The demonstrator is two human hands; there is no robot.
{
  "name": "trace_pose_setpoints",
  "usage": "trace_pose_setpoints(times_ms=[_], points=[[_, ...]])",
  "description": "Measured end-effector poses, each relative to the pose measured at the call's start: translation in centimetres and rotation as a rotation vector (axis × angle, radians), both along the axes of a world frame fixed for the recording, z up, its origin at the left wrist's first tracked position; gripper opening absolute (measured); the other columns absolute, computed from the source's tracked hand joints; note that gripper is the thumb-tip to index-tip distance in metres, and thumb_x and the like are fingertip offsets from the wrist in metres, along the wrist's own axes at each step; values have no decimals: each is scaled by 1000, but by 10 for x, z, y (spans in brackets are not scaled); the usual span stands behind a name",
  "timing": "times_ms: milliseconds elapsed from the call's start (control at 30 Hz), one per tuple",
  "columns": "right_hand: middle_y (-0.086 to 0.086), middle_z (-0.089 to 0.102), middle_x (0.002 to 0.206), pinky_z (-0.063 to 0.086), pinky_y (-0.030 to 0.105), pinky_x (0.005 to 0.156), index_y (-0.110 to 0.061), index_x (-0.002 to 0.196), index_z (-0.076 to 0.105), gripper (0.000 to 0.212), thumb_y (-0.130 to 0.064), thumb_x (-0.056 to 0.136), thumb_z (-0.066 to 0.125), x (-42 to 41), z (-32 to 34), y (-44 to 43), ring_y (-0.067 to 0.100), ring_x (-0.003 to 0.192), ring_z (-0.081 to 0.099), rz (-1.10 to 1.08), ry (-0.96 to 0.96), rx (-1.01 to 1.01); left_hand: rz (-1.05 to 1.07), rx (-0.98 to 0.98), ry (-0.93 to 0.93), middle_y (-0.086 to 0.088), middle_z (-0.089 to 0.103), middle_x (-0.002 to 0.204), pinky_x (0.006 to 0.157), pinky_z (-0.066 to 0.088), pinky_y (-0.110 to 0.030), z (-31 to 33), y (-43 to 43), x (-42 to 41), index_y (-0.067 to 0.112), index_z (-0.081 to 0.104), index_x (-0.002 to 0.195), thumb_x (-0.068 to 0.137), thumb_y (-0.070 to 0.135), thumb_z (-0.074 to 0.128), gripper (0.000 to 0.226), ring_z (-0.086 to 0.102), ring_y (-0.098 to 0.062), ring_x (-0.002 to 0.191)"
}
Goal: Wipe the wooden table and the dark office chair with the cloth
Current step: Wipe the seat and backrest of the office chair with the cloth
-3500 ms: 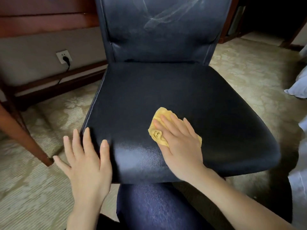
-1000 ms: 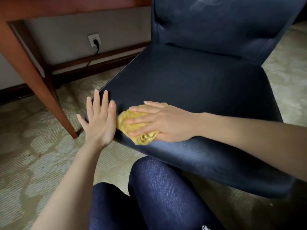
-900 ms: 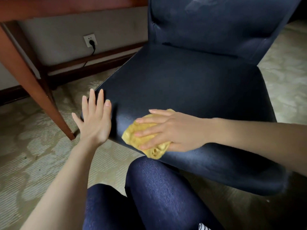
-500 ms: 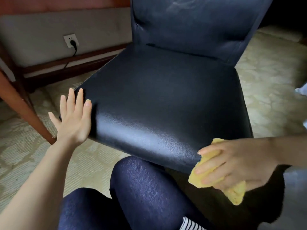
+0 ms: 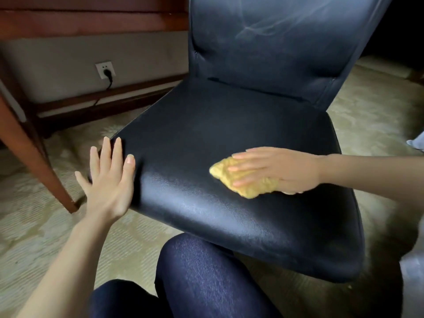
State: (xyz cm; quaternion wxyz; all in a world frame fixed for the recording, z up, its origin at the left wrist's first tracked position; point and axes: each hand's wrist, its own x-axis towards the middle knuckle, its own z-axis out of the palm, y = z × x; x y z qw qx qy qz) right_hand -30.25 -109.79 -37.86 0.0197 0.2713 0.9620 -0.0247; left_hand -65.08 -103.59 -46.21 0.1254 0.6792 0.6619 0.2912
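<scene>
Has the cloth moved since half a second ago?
Yes. The cloth went from the front corner of the seat onto its top, under the right hand.

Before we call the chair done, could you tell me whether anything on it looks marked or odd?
Yes: pale wispy streaks cross the upper backrest, standing out against its dark cover. The right hand presses the cloth on the seat, below them.

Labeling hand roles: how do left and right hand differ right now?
The left hand lies bare against the chair seat; the right hand presses the yellow cloth onto it.
The left hand is at the seat's left edge; the right hand is nearer its middle.
The left hand points away from the person; the right hand points left.
Shared: both lie flat, uncurled.
</scene>
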Motion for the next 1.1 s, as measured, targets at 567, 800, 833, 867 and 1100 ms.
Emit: trace_pose_setpoints(times_ms=[567,800,833,867,1100], points=[[-16,68,88,47,9,78,-16,107,63,26,-22,103,38,-189,-14,202,-6,85,65,-606,1065,-557,-150,98,-59,22,33,146,112,-17,-41,47,45,-43,42,45,134,80,67,-4,77,9,-2,142],[7,73,100,53,33,82,-13,112,65,37,-39,101,41,-222,88,222,21,86,69,-911,1458,-1122,-296,15,10,24,51,107,113,-8,-45,176,82,-79,29,63,109,80,67,3,77,35,0,124],[9,73,99,54,33,78,-12,109,66,37,-38,100,41,-222,114,218,22,84,70,-931,1506,-1199,-314,4,-7,23,53,107,113,-4,-45,201,81,-81,29,63,110,81,67,5,75,38,1,119],[11,73,100,55,33,76,-10,107,67,37,-36,100,41,-220,146,214,24,83,70,-937,1554,-1266,-323,-5,-38,24,54,108,116,2,-45,232,79,-80,31,62,113,84,65,10,69,41,3,116],[22,67,110,50,56,90,-1,115,66,41,-31,97,45,-207,349,179,37,92,68,-650,1815,-1619,-253,-96,-375,14,35,148,91,33,-14,424,72,-48,32,22,149,92,47,47,63,45,2,119]])
